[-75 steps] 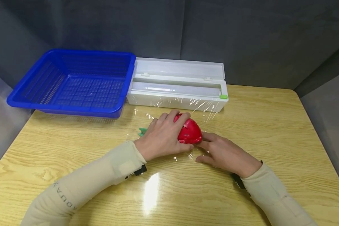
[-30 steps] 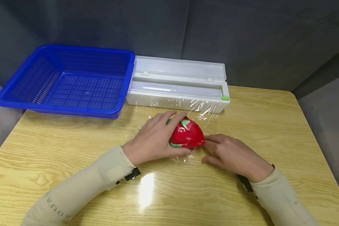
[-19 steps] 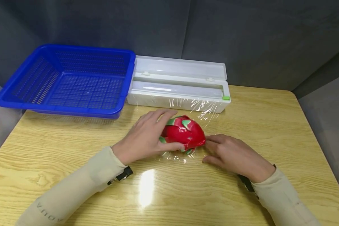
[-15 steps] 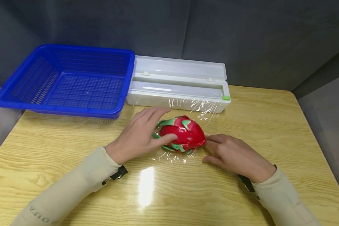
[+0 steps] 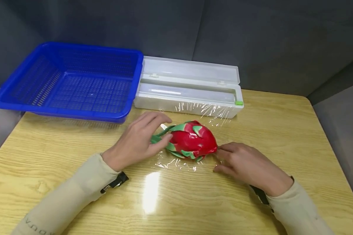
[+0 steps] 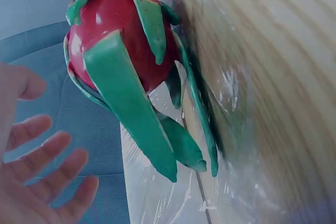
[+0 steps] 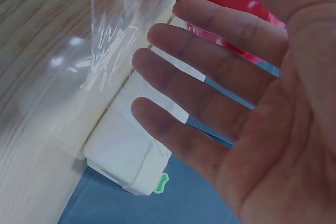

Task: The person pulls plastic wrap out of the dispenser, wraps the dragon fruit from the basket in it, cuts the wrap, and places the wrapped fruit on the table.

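A red dragon fruit [image 5: 194, 142] with green leaves lies on its side on clear film [image 5: 176, 164], seemingly being settled there for wrapping. At its leafy end the left hand [image 5: 135, 140] is spread wide, gripping nothing, and at its tip the right hand [image 5: 248, 166] has its fingers extended, contact unclear. The next move likely calls for folding the near film over the fruit, while beyond it the film reaches an open white box [image 5: 164, 103] beside a blue basket [image 5: 137, 80].
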{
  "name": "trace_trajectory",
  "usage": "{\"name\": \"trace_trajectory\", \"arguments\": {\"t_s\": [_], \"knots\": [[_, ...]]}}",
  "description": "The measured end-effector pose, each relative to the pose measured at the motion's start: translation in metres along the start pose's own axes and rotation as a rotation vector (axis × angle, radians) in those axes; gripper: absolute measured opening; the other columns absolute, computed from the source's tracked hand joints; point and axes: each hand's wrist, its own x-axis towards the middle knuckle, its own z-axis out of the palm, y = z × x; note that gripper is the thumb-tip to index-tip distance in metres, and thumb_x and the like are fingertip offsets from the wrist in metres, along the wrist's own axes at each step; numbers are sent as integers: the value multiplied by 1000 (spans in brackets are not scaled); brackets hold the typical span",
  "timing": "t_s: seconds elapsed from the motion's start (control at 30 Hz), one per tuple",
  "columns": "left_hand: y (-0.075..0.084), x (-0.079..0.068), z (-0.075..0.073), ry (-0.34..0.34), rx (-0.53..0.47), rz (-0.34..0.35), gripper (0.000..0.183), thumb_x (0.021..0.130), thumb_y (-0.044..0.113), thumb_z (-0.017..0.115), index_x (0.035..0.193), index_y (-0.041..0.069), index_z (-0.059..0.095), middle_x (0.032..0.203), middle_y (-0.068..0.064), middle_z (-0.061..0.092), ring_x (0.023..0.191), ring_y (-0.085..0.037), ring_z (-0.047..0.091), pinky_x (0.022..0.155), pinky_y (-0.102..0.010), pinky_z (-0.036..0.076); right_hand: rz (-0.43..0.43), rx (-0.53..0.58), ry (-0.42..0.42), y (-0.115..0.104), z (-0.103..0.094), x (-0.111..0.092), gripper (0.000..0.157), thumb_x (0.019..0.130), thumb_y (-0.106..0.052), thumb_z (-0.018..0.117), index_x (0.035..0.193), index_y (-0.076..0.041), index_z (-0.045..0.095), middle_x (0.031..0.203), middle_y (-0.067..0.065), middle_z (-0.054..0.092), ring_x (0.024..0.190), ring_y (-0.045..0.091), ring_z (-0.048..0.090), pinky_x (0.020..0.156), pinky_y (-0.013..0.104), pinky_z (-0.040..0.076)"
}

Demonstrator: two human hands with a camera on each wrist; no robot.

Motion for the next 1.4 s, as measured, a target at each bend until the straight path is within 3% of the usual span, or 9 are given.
{"name": "trace_trajectory", "arguments": {"t_s": [0.2, 0.4, 0.53, 0.73, 1.0, 1.2, 1.4], "knots": [[5, -2, -1, -106, -97, 39, 29, 94, 24, 72, 119, 10, 67, 119, -4, 71, 116, -19, 67, 103, -36, 57, -21, 6, 29, -2, 1, -3, 30, 78, -29, 91, 99, -12, 78, 93, -1, 77, 85, 14, 73, 77, 35, 63], [1, -4, -5, -187, -119, 54, 24, 96, 24, 72, 114, 9, 69, 110, -2, 73, 101, -13, 70, 88, -29, 62, -13, 14, 12, -2, 2, -2, 33, 78, -29, 91, 103, -11, 79, 95, -1, 77, 86, 14, 73, 77, 35, 63], [-2, -5, -16, -287, -129, 7, 19, 96, 24, 73, 110, 11, 73, 99, 2, 74, 86, -8, 70, 75, -23, 60, -15, 16, -11, -5, 1, 0, 28, 79, -29, 90, 100, -14, 78, 91, -4, 75, 81, 11, 70, 73, 33, 62], [-3, -2, -26, -453, -101, -50, 15, 98, 32, 71, 103, 19, 74, 89, 12, 72, 71, 0, 60, 64, -18, 52, 16, 20, -84, -5, 1, 0, 19, 82, -29, 88, 86, -22, 71, 79, -12, 62, 69, 2, 54, 62, 26, 53], [-9, -7, -32, -681, -95, -99, 19, 91, 36, 78, 83, 24, 67, 69, 15, 55, 62, 1, 48, 58, -18, 44, 75, 77, -182, -8, 4, 0, 33, 77, -42, 89, 81, -23, 62, 73, -12, 48, 61, 1, 41, 57, 21, 38], [-16, -10, -32, -840, -154, -172, 25, 80, 33, 88, 81, 22, 65, 68, 15, 54, 64, 1, 50, 61, -19, 45, 59, 37, -174, -8, 7, 0, 36, 71, -39, 94, 85, -21, 67, 79, -11, 53, 70, 3, 45, 58, 22, 44], [-22, -13, -33, -960, -138, -249, 36, 71, 25, 92, 78, 19, 58, 69, 12, 49, 65, -2, 46, 60, -20, 39, 58, 34, -188, -5, 6, -2, 37, 68, -36, 96, 88, -23, 67, 83, -10, 57, 72, 3, 48, 60, 24, 48]]}}
